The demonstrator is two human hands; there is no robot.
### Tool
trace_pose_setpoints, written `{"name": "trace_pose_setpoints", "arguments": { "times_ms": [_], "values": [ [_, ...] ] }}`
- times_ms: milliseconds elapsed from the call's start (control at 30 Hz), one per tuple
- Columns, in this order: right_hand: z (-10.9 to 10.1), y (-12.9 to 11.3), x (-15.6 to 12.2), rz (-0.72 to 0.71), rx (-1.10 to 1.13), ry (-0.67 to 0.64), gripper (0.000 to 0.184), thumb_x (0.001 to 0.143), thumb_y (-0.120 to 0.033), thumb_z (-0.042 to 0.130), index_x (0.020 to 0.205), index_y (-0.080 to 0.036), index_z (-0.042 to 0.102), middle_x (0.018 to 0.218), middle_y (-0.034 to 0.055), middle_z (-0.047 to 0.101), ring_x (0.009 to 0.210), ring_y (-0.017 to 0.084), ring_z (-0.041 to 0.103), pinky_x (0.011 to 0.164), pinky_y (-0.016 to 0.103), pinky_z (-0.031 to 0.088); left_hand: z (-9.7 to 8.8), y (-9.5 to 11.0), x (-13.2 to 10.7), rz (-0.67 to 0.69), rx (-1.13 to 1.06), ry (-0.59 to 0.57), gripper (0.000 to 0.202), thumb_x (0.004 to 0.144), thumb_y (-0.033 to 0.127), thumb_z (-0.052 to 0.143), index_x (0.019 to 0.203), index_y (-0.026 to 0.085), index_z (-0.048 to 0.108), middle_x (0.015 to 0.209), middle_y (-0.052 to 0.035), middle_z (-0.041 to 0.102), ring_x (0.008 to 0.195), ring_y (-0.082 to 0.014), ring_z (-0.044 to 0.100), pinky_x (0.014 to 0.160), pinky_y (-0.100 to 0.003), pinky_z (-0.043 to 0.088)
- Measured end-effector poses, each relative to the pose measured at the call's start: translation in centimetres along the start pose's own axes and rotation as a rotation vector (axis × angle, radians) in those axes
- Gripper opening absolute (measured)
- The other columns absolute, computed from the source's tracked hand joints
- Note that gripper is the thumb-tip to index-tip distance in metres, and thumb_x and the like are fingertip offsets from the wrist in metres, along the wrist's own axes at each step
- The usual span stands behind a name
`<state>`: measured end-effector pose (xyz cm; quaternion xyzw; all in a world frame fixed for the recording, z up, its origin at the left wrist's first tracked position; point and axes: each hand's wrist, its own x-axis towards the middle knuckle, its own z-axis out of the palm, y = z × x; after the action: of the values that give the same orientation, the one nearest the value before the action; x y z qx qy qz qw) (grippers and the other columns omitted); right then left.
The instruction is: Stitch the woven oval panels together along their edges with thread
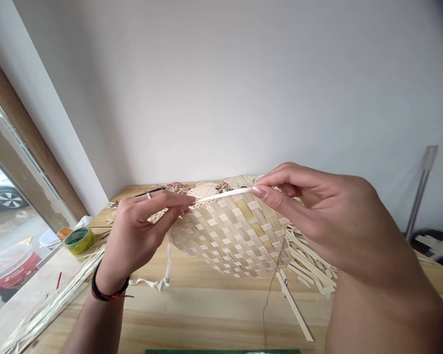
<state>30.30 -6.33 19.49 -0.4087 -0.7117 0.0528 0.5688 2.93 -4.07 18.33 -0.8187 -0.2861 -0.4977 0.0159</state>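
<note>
A pale woven bamboo piece point(236, 231), checker-patterned and curved like a basket, is held up over the wooden table point(206, 309). My left hand point(140, 231) and my right hand point(317, 211) each pinch one end of a thin flat bamboo strip point(223, 194) that lies along the top edge of the weave. Both hands have fingers pressed together. Loose strip ends point(310, 265) fan out from the weave under my right hand. A thin brown thread point(271, 285) hangs down from it. My left wrist wears a dark band.
A roll of green-yellow tape point(79, 240) lies at the table's left. Long bamboo strips point(51, 305) run along the left edge by a window. A loose strip point(295, 309) and white ribbon point(158, 281) lie on the table. More woven pieces point(203, 188) sit behind. A metal stand point(421, 191) rises at right.
</note>
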Motion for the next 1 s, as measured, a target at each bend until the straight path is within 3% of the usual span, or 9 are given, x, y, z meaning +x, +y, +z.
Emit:
{"name": "trace_pose_setpoints", "arguments": {
  "times_ms": [267, 433, 567, 667, 767, 867, 1000],
  "values": [
    [-0.8, 0.2, -0.4, 0.049, -0.023, 0.097, 0.023, 0.095, -0.045, 0.077, 0.084, -0.025, 0.079, 0.076, 0.0010, 0.071, 0.070, 0.018, 0.063, 0.065, 0.033, 0.043, -1.6, -0.9, 0.0, -0.054, 0.050, -0.106, 0.015, 0.103, 0.018, 0.072, 0.103, 0.025, 0.086, 0.091, 0.0025, 0.088, 0.078, -0.0136, 0.083, 0.070, -0.020, 0.058],
    [-0.8, 0.1, -0.6, 0.063, -0.037, 0.176, 0.017, 0.093, -0.040, 0.079, 0.084, -0.025, 0.080, 0.075, 0.0001, 0.071, 0.069, 0.018, 0.063, 0.065, 0.032, 0.043, -2.3, -1.1, 0.0, -0.062, 0.082, -0.205, 0.014, 0.099, 0.017, 0.073, 0.097, 0.025, 0.084, 0.090, 0.0034, 0.086, 0.074, -0.0111, 0.078, 0.067, -0.018, 0.055],
    [-0.5, 0.1, -0.4, 0.032, -0.042, 0.174, 0.015, 0.096, -0.035, 0.075, 0.084, -0.025, 0.079, 0.077, 0.0001, 0.072, 0.071, 0.017, 0.064, 0.067, 0.031, 0.045, -3.5, -1.3, -0.2, -0.060, 0.106, -0.340, 0.017, 0.099, 0.015, 0.068, 0.093, 0.025, 0.081, 0.086, 0.0035, 0.083, 0.068, -0.0096, 0.072, 0.062, -0.018, 0.051],
    [-0.3, 0.1, -0.1, 0.014, -0.046, 0.134, 0.016, 0.097, -0.033, 0.074, 0.084, -0.025, 0.078, 0.078, 0.0002, 0.072, 0.072, 0.017, 0.063, 0.067, 0.031, 0.045, -4.5, -1.2, -0.4, -0.071, 0.098, -0.391, 0.013, 0.101, 0.023, 0.069, 0.094, 0.026, 0.080, 0.095, 0.0015, 0.082, 0.075, -0.0111, 0.072, 0.067, -0.020, 0.052],
    [0.0, 0.1, 0.2, -0.011, -0.010, 0.044, 0.019, 0.100, -0.035, 0.072, 0.085, -0.025, 0.077, 0.082, 0.0003, 0.072, 0.075, 0.017, 0.065, 0.069, 0.030, 0.046, -4.4, -0.7, -0.3, -0.120, 0.088, -0.255, 0.020, 0.104, 0.034, 0.070, 0.088, 0.025, 0.078, 0.095, 0.0003, 0.080, 0.081, -0.0134, 0.072, 0.072, -0.022, 0.053],
    [0.6, 0.1, 0.4, -0.032, 0.038, -0.079, 0.022, 0.105, -0.035, 0.067, 0.087, -0.025, 0.076, 0.085, 0.0003, 0.071, 0.079, 0.016, 0.066, 0.072, 0.029, 0.048, -2.7, 0.0, 0.1, -0.183, 0.028, -0.059, 0.032, 0.107, 0.040, 0.067, 0.081, 0.024, 0.075, 0.082, 0.0000, 0.077, 0.074, -0.0139, 0.069, 0.070, -0.024, 0.051],
    [1.6, -0.3, 0.3, -0.071, 0.052, -0.162, 0.023, 0.107, -0.030, 0.065, 0.088, -0.025, 0.076, 0.088, 0.0005, 0.071, 0.083, 0.016, 0.066, 0.076, 0.029, 0.049, 0.4, 1.0, 0.4, -0.233, -0.160, -0.019, 0.033, 0.108, 0.044, 0.066, 0.087, 0.023, 0.080, 0.089, -0.0023, 0.081, 0.084, -0.0171, 0.074, 0.079, -0.027, 0.054]
  ]
}}
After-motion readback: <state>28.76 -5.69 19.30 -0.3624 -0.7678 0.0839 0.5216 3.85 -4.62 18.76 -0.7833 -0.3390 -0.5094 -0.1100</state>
